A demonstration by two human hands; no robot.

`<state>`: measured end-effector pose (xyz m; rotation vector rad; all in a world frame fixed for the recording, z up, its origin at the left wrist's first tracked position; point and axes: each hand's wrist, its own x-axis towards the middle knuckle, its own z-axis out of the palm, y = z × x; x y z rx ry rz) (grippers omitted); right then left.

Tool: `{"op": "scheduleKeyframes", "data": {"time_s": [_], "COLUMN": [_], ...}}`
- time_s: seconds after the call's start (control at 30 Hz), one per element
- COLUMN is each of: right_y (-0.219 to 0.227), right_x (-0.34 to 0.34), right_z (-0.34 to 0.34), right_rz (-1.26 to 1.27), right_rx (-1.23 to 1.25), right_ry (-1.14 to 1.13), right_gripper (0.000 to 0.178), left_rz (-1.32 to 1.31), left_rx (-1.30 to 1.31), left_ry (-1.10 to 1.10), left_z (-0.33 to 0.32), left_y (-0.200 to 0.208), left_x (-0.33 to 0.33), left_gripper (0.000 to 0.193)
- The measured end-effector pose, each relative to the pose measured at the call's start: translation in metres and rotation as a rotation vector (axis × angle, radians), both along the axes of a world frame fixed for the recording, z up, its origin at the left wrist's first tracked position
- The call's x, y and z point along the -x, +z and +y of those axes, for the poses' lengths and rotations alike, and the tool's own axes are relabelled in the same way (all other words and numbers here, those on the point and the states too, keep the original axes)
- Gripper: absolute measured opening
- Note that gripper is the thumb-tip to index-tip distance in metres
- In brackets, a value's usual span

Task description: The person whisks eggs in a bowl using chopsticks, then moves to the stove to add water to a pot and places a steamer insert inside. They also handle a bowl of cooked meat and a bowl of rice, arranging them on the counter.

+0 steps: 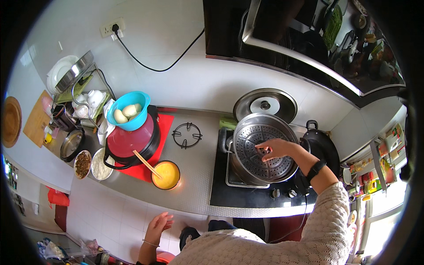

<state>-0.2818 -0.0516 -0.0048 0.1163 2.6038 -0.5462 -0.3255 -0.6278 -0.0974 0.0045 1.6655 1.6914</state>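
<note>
My right hand (279, 149) reaches over a steel steamer (244, 141) with a perforated bottom, on the stove at the right. Its fingers are bent and apart, with nothing seen in them; whether the fingertips touch the perforated metal, I cannot tell. Below the front edge of the counter hangs my left hand (160, 224), empty, its fingers loosely stretched. The nearest thing on the counter is a dark-rimmed bowl of yellow liquid (170, 180) like beaten egg. A pair of chopsticks (145, 161) rests across that bowl's rim.
A steel lid (288, 106) leans behind the steamer, and a black wok (324, 145) sits right of it. Left stand a lidded pot (132, 143), a turquoise bowl (140, 119) of pale round items, a white-filled bowl (101, 165) and a brown-filled bowl (82, 164). A ring stand (187, 135) lies mid-counter.
</note>
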Motion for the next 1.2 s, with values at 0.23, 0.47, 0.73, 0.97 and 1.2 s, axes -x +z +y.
{"op": "scheduleKeyframes", "data": {"time_s": [0.23,0.47,0.73,0.97,1.2], "right_y": [-0.040,0.009,0.077,0.035,0.012], "right_x": [-0.011,-0.013,-0.035,-0.063,-0.081], "right_z": [-0.001,-0.021,-0.154,-0.242,-0.265], "right_rz": [0.109,0.325,0.817,0.673,0.566], "right_rx": [0.051,-0.028,0.690,0.711,0.618], "right_ry": [-0.004,-0.140,-0.706,-0.873,-0.980], "right_gripper": [0.078,0.049,0.034,0.032,0.039], "left_rz": [-0.068,-0.037,0.020,0.058,-0.076], "left_rx": [0.051,0.077,-0.020,-0.142,-0.002], "left_ry": [0.022,0.277,0.971,1.334,1.027], "left_z": [-0.031,-0.098,-0.191,-0.269,-0.279], "left_y": [-0.022,-0.058,-0.146,-0.193,-0.197], "left_x": [0.017,0.099,0.251,0.380,0.412], "left_gripper": [0.039,0.049,0.070,0.064,0.031]}}
